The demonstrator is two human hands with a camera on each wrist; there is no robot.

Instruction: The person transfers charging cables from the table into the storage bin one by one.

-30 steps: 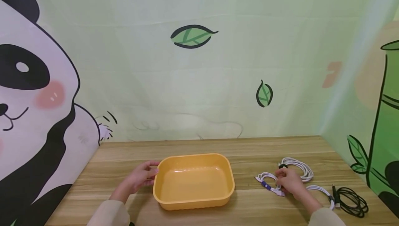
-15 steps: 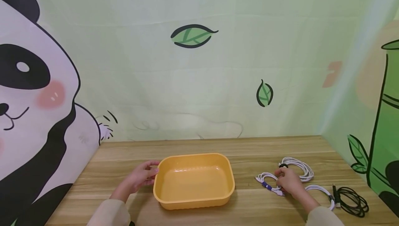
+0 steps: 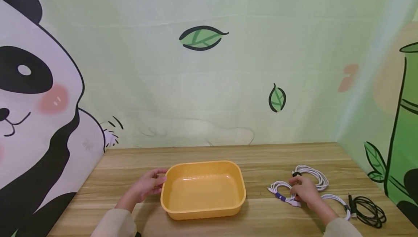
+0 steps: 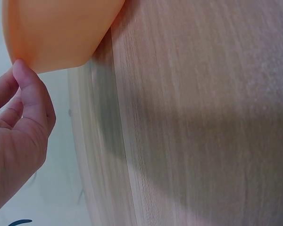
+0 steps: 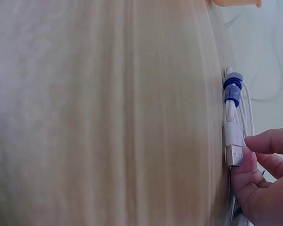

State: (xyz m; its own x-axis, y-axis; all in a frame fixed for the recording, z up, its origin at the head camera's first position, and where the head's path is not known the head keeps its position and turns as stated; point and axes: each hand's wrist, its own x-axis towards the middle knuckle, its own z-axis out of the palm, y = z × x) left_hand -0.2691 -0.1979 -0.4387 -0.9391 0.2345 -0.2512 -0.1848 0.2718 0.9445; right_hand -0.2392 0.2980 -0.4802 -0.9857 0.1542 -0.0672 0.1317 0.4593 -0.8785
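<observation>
At the left side of an orange-yellow plastic tub, my left hand holds its edge. The thumb tip lies against the tub wall in the left wrist view, the other fingers behind. To the right, my right hand pinches a coiled white USB cable between thumb and fingers. A blue strap binds this coil, and its USB plug points toward the thumb in the right wrist view. The part of the coil under the fingers is hidden.
Behind my right hand lies a larger white cable coil with a black tie. Another white coil and a black cable lie right of the wrist. The wooden table meets a printed cloth backdrop.
My right hand has shifted very slightly to the right, and the blue-strapped cable's plug end with it. My left hand and the tub stay in place.
</observation>
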